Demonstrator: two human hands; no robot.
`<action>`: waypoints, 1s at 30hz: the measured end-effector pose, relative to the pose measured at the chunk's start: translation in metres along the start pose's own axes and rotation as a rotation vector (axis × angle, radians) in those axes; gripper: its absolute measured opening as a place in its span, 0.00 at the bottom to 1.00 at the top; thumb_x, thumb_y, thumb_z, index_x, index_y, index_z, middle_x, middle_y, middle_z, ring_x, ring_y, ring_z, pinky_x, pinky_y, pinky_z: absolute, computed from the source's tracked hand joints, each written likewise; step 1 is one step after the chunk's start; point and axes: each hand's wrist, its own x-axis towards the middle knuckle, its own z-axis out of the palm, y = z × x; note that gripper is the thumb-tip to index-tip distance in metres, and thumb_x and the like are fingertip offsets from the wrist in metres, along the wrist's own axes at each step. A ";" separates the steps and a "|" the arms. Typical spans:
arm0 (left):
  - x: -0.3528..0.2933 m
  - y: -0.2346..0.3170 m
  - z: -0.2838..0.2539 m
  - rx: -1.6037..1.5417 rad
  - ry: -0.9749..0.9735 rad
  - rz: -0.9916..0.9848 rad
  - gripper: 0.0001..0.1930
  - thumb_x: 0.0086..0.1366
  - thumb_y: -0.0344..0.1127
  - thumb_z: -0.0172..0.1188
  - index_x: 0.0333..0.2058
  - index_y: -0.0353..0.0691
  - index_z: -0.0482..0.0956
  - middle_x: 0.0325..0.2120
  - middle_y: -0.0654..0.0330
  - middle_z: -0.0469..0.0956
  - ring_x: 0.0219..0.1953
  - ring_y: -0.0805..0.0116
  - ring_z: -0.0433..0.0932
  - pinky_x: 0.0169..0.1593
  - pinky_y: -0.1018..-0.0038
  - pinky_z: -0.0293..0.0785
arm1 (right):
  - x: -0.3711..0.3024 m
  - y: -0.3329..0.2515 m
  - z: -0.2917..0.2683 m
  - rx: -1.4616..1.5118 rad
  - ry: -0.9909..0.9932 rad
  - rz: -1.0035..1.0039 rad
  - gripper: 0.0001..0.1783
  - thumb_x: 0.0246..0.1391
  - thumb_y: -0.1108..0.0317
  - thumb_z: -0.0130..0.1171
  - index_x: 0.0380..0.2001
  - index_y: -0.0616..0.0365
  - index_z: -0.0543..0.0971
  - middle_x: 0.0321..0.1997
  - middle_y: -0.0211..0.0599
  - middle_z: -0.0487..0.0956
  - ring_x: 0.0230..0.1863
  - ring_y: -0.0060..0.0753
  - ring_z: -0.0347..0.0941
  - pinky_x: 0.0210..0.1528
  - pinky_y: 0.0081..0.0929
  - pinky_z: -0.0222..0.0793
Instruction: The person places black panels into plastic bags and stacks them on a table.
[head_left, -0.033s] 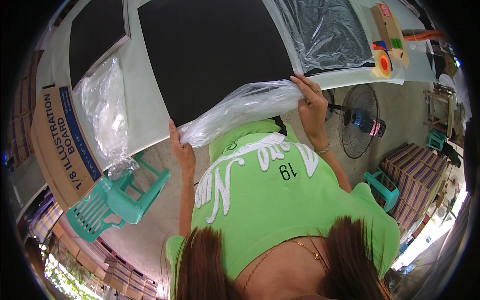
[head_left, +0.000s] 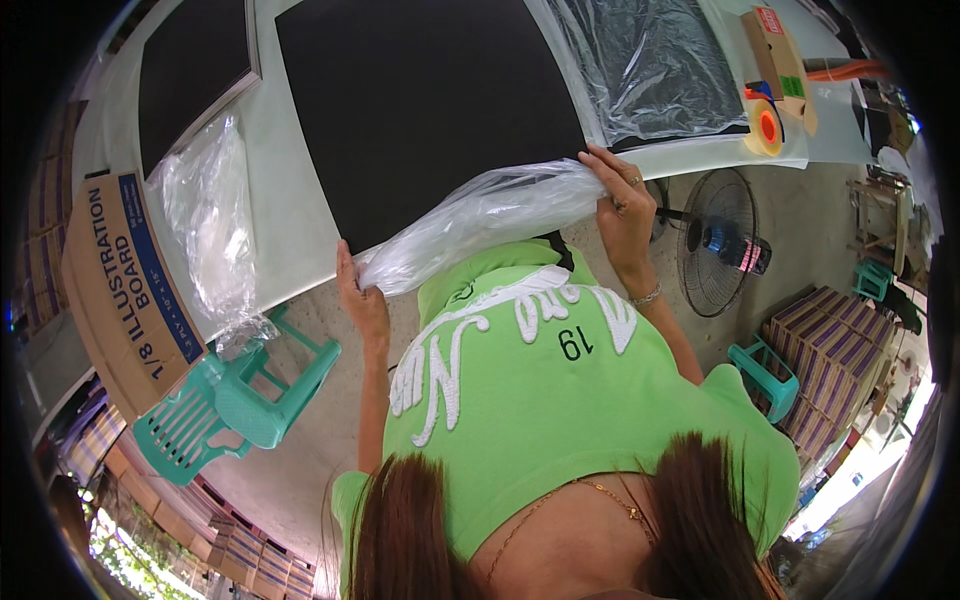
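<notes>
the clear plastic lies bunched along the near edge of the big black board, at the centre of the frame, and almost nothing has changed since the picture just before: plastic, board and both hands stand practically where they were. i take that as a short hold, with the work no further along.

the plastic is thin, shiny and see-through, gathered into long creases and whitish where it folds over itself; it runs from centre left up toward the right, just above the green shirt. the board is flat, matte and dark, its far end cut off by the top of the frame. whether its near edge sits inside the plastic, i cannot tell.

the left hand grips the plastic by the board's lower left corner; the right hand has its fingers closed on the other end, by the lower right corner.

farther out on the white table, more black boards lie upper left, above a loose crumpled plastic; upper right are a plastic-covered board and a tape roll.
</notes>
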 end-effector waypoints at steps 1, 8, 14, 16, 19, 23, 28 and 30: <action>0.001 -0.003 -0.001 0.044 0.026 0.018 0.41 0.38 0.11 0.34 0.58 0.35 0.63 0.59 0.52 0.60 0.62 0.60 0.59 0.62 0.68 0.58 | 0.003 0.002 -0.001 -0.009 0.013 -0.059 0.30 0.34 0.91 0.46 0.42 0.56 0.79 0.48 0.36 0.77 0.46 0.36 0.73 0.48 0.27 0.69; 0.016 -0.002 -0.022 0.154 0.054 0.197 0.36 0.37 0.11 0.40 0.48 0.39 0.77 0.46 0.55 0.72 0.52 0.61 0.70 0.57 0.69 0.66 | 0.054 -0.006 -0.016 0.067 0.151 -0.343 0.30 0.29 0.93 0.47 0.36 0.54 0.82 0.41 0.32 0.78 0.44 0.33 0.75 0.44 0.24 0.73; 0.042 0.037 -0.047 0.146 0.137 0.386 0.28 0.41 0.15 0.44 0.43 0.35 0.79 0.44 0.53 0.74 0.48 0.61 0.73 0.52 0.70 0.68 | 0.131 -0.050 -0.038 0.116 0.282 -0.594 0.20 0.36 0.86 0.48 0.33 0.58 0.81 0.36 0.34 0.80 0.39 0.33 0.77 0.41 0.26 0.73; 0.049 0.047 -0.057 0.151 0.149 0.461 0.23 0.46 0.17 0.45 0.42 0.30 0.78 0.43 0.51 0.74 0.49 0.61 0.73 0.52 0.71 0.67 | 0.145 -0.070 -0.044 0.069 0.377 -0.555 0.18 0.37 0.84 0.48 0.32 0.60 0.81 0.35 0.36 0.80 0.39 0.34 0.76 0.42 0.25 0.71; 0.054 0.060 -0.064 -0.003 0.335 0.480 0.19 0.53 0.24 0.45 0.41 0.31 0.78 0.42 0.53 0.76 0.43 0.62 0.75 0.47 0.71 0.69 | 0.167 0.008 -0.025 -0.043 0.720 -0.531 0.20 0.45 0.78 0.50 0.46 0.65 0.72 0.51 0.50 0.70 0.52 0.44 0.67 0.56 0.38 0.60; 0.098 0.077 -0.135 0.408 0.826 0.728 0.16 0.59 0.26 0.45 0.44 0.27 0.74 0.41 0.51 0.75 0.40 0.64 0.75 0.45 0.68 0.71 | 0.219 0.013 -0.075 -0.340 0.798 -0.546 0.20 0.47 0.75 0.51 0.47 0.66 0.71 0.52 0.53 0.69 0.53 0.47 0.65 0.57 0.41 0.58; 0.143 0.221 -0.234 -0.155 0.921 0.890 0.15 0.60 0.31 0.50 0.42 0.26 0.74 0.40 0.48 0.75 0.42 0.60 0.75 0.49 0.69 0.71 | 0.278 -0.039 -0.133 -0.385 0.714 -0.600 0.18 0.47 0.74 0.52 0.44 0.66 0.72 0.49 0.52 0.70 0.51 0.47 0.66 0.55 0.41 0.59; 0.156 0.272 -0.257 -0.300 0.789 0.942 0.16 0.60 0.33 0.52 0.42 0.25 0.74 0.39 0.47 0.75 0.43 0.59 0.76 0.50 0.69 0.72 | 0.292 -0.053 -0.145 -0.384 0.684 -0.610 0.17 0.47 0.74 0.52 0.44 0.65 0.72 0.48 0.52 0.70 0.50 0.47 0.66 0.54 0.40 0.60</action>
